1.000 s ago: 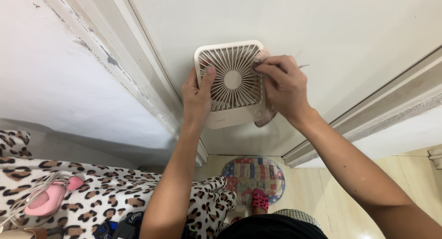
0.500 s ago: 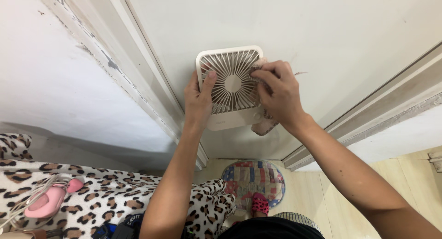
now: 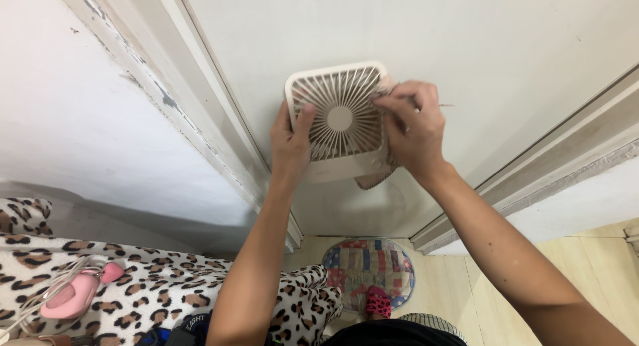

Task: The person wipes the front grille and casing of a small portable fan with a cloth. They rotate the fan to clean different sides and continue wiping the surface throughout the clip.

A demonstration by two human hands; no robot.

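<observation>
Since the earlier frame, we have raised the square cream fan [image 3: 338, 119] slightly against the white door panel [image 3: 479, 46], and our right hand [image 3: 416, 129] has shifted up to the grille's upper right edge. Our left hand [image 3: 289, 143] grips the fan's left side, thumb pressed on the grille, fingers wrapped behind the housing. Our right-hand fingers are pinched together on a pinkish cloth [image 3: 373, 179], which hangs below the fan's lower right corner. We judge that wiping has progressed toward the top of the grille. Below lie a leopard-print blanket [image 3: 146, 286] and a round patchwork mat [image 3: 369, 263].
</observation>
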